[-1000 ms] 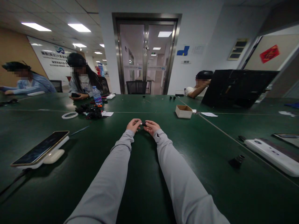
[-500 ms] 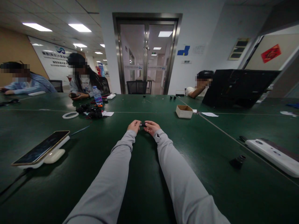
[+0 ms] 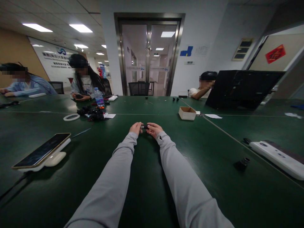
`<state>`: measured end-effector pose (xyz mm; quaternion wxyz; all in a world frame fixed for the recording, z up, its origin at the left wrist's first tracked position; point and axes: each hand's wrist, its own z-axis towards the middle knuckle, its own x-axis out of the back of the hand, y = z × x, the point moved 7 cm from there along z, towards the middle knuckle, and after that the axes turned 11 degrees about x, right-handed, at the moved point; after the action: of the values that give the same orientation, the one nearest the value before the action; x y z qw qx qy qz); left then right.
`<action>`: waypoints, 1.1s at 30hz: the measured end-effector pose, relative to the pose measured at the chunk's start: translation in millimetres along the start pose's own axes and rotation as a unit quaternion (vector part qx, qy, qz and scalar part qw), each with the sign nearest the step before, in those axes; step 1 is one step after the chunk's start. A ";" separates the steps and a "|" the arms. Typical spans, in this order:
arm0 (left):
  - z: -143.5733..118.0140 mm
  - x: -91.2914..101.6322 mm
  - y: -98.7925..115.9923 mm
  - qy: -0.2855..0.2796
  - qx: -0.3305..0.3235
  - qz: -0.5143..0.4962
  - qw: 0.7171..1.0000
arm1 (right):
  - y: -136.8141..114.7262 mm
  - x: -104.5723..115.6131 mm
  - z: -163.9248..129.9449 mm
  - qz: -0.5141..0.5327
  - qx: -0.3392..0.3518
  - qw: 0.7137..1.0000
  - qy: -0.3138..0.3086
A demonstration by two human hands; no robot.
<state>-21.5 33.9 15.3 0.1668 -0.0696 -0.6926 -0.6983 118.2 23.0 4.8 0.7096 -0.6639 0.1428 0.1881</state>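
Fingers: both sets pinched together on one small black part [image 3: 144,127], the left hand [image 3: 136,128] taking its left end, the right hand [image 3: 154,129] its right end.
Part: held between the two hands just above the green table [image 3: 147,177], straight out at twelve o'clock from the person. It is too small and dark to say what it is.
Part to fingers: it bridges the gap between the fingertips; only its middle shows, the ends are hidden in the grip.
Arms: grey sleeves stretched far forward, wrists low to the tabletop.
Risk, slipping: as I judge it, with so little of the part exposed and both arms at full reach, a twist or pull could pop it loose, and a black piece on dark green would be hard to find.
Risk, force: if the two ends are being pushed or turned against each other off-line, the piece may jam or bend.
Ten o'clock: a pile of black parts [image 3: 92,113], a white ring [image 3: 71,117] and a water bottle [image 3: 99,97], with a seated person's hands beyond.
Eight o'clock: a phone [image 3: 42,151] lying on a white case.
One o'clock: a small open cardboard box [image 3: 187,113].
Three to four o'clock: a white device [image 3: 276,155] and a small black piece [image 3: 241,164], well apart from the hands.
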 end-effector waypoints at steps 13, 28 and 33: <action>3.4 -5.1 -1.6 -0.041 -0.016 -0.033 0.998 | 0.5 1.2 0.9 -0.005 0.003 1.000 0.008; 0.7 -6.7 0.4 -0.049 -0.022 -0.037 0.998 | 1.7 1.7 2.1 0.009 0.002 1.000 -0.001; 0.8 -6.0 0.7 -0.045 -0.035 -0.036 0.998 | 1.1 1.1 1.0 0.004 0.001 1.000 0.003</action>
<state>-15.7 35.5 13.9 0.1078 -0.0817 -0.6769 -0.7236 118.7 24.1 3.4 0.7091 -0.6632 0.1475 0.1888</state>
